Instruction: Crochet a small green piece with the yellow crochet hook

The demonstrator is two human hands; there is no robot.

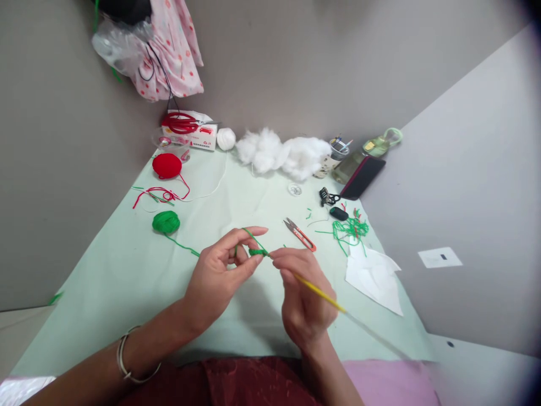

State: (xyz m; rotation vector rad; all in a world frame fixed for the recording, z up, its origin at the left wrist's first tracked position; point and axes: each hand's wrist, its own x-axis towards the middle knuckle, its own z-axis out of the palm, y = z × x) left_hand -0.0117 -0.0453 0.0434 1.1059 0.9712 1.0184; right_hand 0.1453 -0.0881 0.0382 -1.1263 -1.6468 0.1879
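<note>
Between thumb and fingers, my left hand [224, 268] pinches a small piece of green crochet [257, 252]. Green yarn runs over its raised index finger. My right hand [304, 293] grips a crochet hook with a yellow handle [321, 293], its tip meeting the green stitches. A strand leads from my left hand back to the green yarn ball [166, 223] on the left of the table. Just beyond my right hand lie orange-handled thread snips [300, 234], blades pointing away to the left.
A red yarn ball [167, 166], red scissors [181, 122] on a box, a white yarn ball [226, 138] and white stuffing [283, 155] line the back. At right are a phone [363, 177], a black claw clip [328, 197], green yarn scraps [350, 228] and white paper [374, 276].
</note>
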